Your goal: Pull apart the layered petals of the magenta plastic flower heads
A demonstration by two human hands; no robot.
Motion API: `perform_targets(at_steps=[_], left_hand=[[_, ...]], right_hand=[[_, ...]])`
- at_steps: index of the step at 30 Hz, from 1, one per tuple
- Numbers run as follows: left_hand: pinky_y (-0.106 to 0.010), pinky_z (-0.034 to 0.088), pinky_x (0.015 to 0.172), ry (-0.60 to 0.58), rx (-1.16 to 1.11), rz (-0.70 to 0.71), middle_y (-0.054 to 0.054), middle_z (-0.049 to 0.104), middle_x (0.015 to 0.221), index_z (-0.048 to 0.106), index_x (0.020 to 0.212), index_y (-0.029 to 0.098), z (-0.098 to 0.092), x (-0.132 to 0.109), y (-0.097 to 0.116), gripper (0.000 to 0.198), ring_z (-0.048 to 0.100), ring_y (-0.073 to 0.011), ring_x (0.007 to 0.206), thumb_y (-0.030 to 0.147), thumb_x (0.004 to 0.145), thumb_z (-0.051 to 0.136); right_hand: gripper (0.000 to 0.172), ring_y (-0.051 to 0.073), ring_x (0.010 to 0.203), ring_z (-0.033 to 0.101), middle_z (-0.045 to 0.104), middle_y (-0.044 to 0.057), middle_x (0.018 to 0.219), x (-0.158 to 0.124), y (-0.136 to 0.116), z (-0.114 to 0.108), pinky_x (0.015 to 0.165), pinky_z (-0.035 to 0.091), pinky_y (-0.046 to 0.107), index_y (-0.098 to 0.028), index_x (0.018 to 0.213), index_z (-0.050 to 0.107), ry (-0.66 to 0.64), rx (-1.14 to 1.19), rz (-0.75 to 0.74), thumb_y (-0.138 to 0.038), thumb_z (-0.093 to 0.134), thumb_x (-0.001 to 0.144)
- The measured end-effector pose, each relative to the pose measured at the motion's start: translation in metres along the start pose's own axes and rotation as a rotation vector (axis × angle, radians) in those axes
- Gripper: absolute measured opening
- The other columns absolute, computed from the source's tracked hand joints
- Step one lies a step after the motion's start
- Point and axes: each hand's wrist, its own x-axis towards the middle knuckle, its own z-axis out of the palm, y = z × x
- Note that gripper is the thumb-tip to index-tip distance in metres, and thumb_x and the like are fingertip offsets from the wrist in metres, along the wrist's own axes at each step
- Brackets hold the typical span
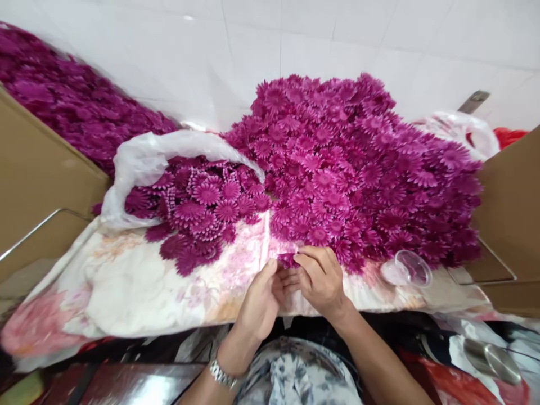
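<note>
Close to the table's front edge, both hands meet around one magenta artificial flower (287, 259). My left hand (262, 292) grips it from the left, thumb on top and fingers beneath. From the right, my right hand (321, 275) pinches the flower's edge; its fingers hide part of it. Just beyond them rises a big heap of magenta artificial flowers (329, 169). To the left, a white plastic bag (141, 154) lies on its side with more flower pieces (206, 202) spilling out of its mouth.
A clear plastic cup (411, 270) lies right of my hands on the floral tablecloth (143, 287). Cardboard boxes (37, 185) flank both sides. More flowers (76, 107) pile up at the far left, and a white tiled wall (295, 39) stands behind.
</note>
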Motion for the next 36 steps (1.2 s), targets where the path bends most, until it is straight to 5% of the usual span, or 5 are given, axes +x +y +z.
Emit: perform_targets(at_steps=[5, 11, 17, 29, 36], left_hand=[[-0.017, 0.044, 0.053, -0.010, -0.015, 0.063, 0.001, 0.065, 0.069, 0.066, 0.083, 0.015, -0.007, 0.000, 0.000, 0.019, 0.058, -0.0079, 0.057, 0.017, 0.065, 0.071], [-0.024, 0.046, 0.075, -0.052, 0.094, 0.153, -0.004, 0.071, 0.087, 0.069, 0.096, 0.017, -0.013, -0.001, -0.012, 0.026, 0.064, -0.0151, 0.080, 0.021, 0.070, 0.068], [-0.022, 0.045, 0.068, -0.107, 0.072, 0.077, -0.004, 0.070, 0.091, 0.070, 0.100, 0.017, -0.016, 0.002, -0.025, 0.032, 0.059, -0.0110, 0.069, 0.022, 0.068, 0.071], [-0.029, 0.039, 0.100, -0.210, 0.199, 0.148, -0.006, 0.068, 0.113, 0.066, 0.113, 0.019, -0.025, 0.007, -0.039, 0.042, 0.058, -0.0198, 0.110, 0.028, 0.072, 0.071], [-0.034, 0.037, 0.105, -0.224, 0.702, 0.369, -0.008, 0.058, 0.131, 0.052, 0.131, 0.018, -0.034, 0.008, -0.040, 0.052, 0.054, -0.0230, 0.118, 0.029, 0.081, 0.060]], right_hand=[[0.019, 0.019, 0.092, 0.061, 0.067, 0.008, 0.096, -0.015, -0.008, -0.009, 0.082, 0.051, 0.039, -0.021, 0.097, 0.063, -0.236, 0.149, -0.057, -0.015, 0.056, 0.080], [0.013, 0.015, 0.076, 0.062, 0.064, 0.004, 0.081, -0.015, -0.008, -0.020, 0.066, 0.053, 0.030, -0.021, 0.094, 0.061, -0.203, 0.323, 0.272, -0.015, 0.057, 0.083], [0.009, 0.017, 0.080, 0.058, 0.060, 0.006, 0.081, -0.018, 0.004, -0.009, 0.069, 0.052, 0.031, -0.018, 0.092, 0.058, -0.388, 0.261, 0.221, -0.024, 0.058, 0.084], [0.010, 0.012, 0.072, 0.059, 0.059, 0.001, 0.072, -0.018, 0.010, -0.014, 0.063, 0.050, 0.025, -0.020, 0.079, 0.058, -0.358, 0.303, 0.218, -0.013, 0.055, 0.085], [0.011, 0.014, 0.068, 0.056, 0.059, 0.004, 0.071, -0.023, 0.006, -0.015, 0.062, 0.048, 0.026, -0.018, 0.081, 0.057, -0.362, 0.202, 0.198, -0.010, 0.050, 0.086]])
